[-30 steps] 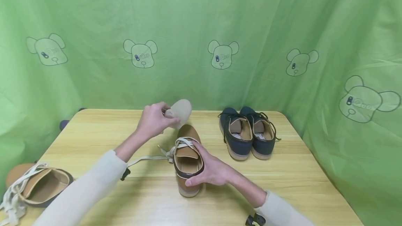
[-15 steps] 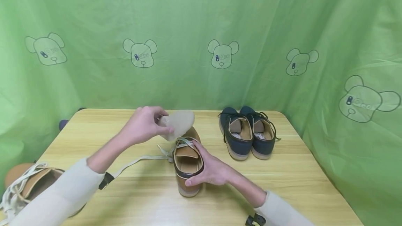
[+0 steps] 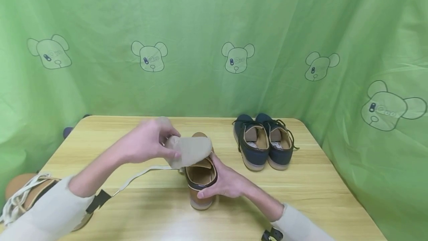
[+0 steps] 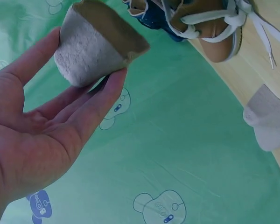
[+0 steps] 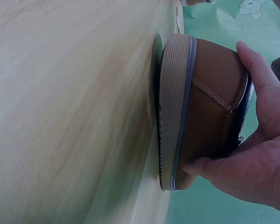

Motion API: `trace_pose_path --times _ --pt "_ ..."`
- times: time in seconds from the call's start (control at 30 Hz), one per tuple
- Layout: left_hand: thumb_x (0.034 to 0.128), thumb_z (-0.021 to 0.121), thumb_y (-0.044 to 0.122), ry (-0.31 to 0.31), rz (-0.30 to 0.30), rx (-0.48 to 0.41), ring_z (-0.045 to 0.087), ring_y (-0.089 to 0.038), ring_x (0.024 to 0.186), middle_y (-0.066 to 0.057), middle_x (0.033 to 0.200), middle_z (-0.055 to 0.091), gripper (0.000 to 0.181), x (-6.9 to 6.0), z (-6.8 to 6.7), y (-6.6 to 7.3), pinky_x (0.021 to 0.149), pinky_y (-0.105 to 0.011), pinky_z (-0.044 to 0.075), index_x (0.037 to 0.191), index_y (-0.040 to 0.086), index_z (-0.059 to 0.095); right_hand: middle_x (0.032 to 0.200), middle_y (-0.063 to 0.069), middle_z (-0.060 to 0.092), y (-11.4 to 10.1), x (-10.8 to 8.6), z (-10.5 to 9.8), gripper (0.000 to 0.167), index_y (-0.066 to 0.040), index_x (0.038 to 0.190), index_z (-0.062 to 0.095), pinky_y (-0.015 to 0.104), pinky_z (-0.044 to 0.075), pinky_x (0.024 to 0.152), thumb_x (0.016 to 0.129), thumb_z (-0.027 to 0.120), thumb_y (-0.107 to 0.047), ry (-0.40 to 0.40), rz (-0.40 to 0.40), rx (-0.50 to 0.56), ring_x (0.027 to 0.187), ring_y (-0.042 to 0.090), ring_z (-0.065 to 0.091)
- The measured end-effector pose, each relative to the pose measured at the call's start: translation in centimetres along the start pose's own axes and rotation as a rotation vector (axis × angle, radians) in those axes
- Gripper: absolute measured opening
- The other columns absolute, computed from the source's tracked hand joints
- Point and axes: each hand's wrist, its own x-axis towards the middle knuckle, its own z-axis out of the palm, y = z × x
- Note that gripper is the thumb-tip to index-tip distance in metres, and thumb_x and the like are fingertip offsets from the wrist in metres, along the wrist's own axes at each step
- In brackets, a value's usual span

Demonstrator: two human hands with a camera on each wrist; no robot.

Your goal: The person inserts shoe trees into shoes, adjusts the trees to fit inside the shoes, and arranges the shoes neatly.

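My left hand [image 3: 148, 140] pinches a grey moulded shoe insert [image 3: 194, 151] between thumb and fingers, above the brown shoe [image 3: 200, 192]. The left wrist view shows the insert's brown hollow inside. That shoe stands upright on the table, heel towards me, its opening partly covered by the insert. Its white laces trail left. My right hand [image 3: 227, 179] grips it from the right side, thumb at the heel; in the right wrist view the ribbed sole sits on the tabletop. A second grey insert [image 4: 268, 119] lies on the table in the left wrist view.
A second brown shoe [image 3: 21, 190] with loose white laces lies at the left edge, partly behind my left sleeve. Two navy shoes [image 3: 255, 155] stand side by side at the back right. A green curtain [image 3: 200, 47] surrounds the wooden table [image 3: 301, 196].
My left hand has drawn back towards me and lower, turning the insert from over the toe to over the laces and opening. The right hand and gripped shoe have not moved.
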Motion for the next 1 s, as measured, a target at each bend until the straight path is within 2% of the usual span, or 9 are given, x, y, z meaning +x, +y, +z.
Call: trace_pose_path --times 0.2,0.33,0.53,0.7,0.83,0.93,1.0 --pt "0.0776 0.087 0.032 -0.091 0.022 0.017 0.059 -0.014 0.082 0.003 0.092 0.067 0.044 -1.4 -0.3 0.4 0.070 -0.029 0.052 0.113 0.010 0.075 0.149 0.003 0.044 0.1 0.0 0.0 0.123 -0.031 0.159 0.015 0.048 0.034 0.119 0.067 0.096 -0.020 -0.011 -0.015 -0.001 0.135 0.025 0.047" --pt "0.0787 0.085 0.038 -0.141 0.015 -0.007 0.059 -0.014 0.078 0.004 0.088 0.068 0.047 -1.9 -0.4 0.5 0.066 -0.029 0.051 0.116 0.011 0.074 0.148 0.006 0.045 0.2 0.0 0.0 0.129 -0.028 0.161 0.011 0.050 0.034 0.118 0.066 0.097 -0.020 0.005 0.009 -0.016 0.134 0.025 0.049" --pt "0.0814 0.083 0.037 -0.212 0.013 -0.052 0.063 -0.013 0.080 0.007 0.088 0.070 0.045 -2.3 -0.4 0.4 0.069 -0.028 0.054 0.118 0.012 0.073 0.148 0.017 0.045 0.2 0.0 0.2 0.134 -0.026 0.162 0.008 0.053 0.036 0.116 0.064 0.098 -0.025 0.041 0.075 -0.061 0.132 0.031 0.051" --pt "0.0827 0.081 0.036 -0.234 0.041 -0.028 0.061 -0.010 0.077 0.009 0.087 0.071 0.051 -2.1 0.0 0.4 0.066 -0.025 0.052 0.124 0.007 0.072 0.151 0.017 0.043 0.2 0.0 0.2 0.132 -0.028 0.162 0.010 0.053 0.036 0.116 0.064 0.098 -0.021 0.038 0.074 -0.025 0.131 0.031 0.052" --pt "0.0835 0.080 0.035 -0.238 0.057 -0.010 0.055 -0.008 0.069 0.008 0.081 0.068 0.054 -1.6 0.6 0.4 0.059 -0.023 0.048 0.126 0.002 0.070 0.152 0.013 0.044 0.1 0.0 0.2 0.131 -0.030 0.161 0.010 0.053 0.037 0.115 0.065 0.098 -0.026 0.033 0.057 -0.068 0.130 0.029 0.053" --pt "0.0834 0.081 0.033 -0.234 0.069 0.001 0.053 -0.007 0.068 0.008 0.082 0.066 0.051 -1.2 1.4 0.2 0.059 -0.023 0.047 0.124 0.003 0.071 0.151 0.010 0.046 0.1 -0.1 0.1 0.131 -0.031 0.161 0.010 0.052 0.037 0.113 0.064 0.097 -0.032 0.035 0.048 -0.132 0.129 0.027 0.053" --pt "0.0827 0.081 0.032 -0.227 0.067 0.004 0.055 -0.008 0.070 0.008 0.084 0.067 0.047 -1.0 2.0 0.2 0.061 -0.023 0.048 0.121 0.006 0.073 0.150 0.008 0.046 0.1 -0.1 0.1 0.131 -0.031 0.161 0.010 0.052 0.038 0.113 0.064 0.097 -0.032 0.034 0.044 -0.134 0.128 0.026 0.053"
